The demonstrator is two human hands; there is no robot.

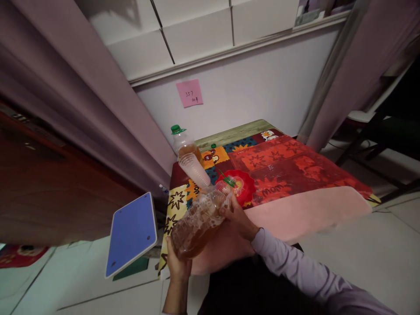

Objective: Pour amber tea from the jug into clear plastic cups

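A large clear plastic bottle (pixel 198 227) of amber, foamy liquid is tilted, its neck pointing up and to the right. My left hand (pixel 179 264) is wrapped round its base at the lower left. Around its neck closes my right hand (pixel 239 217), fingers partly hidden by the bottle. The green-ringed mouth is above a red scalloped dish (pixel 250 189), and a clear cup seems to stand in that dish, though the neck overlaps it. Just behind the held bottle, a stack of clear plastic cups (pixel 194 169) lies at a slant.
A second bottle (pixel 184 144) with a green cap stands at the table's back left. Nearby lies a small green cap (pixel 213 145). The patterned tablecloth (pixel 275 168) meets a pink cloth (pixel 305 214) at the front edge. A blue-topped stool (pixel 133 234) stands left.
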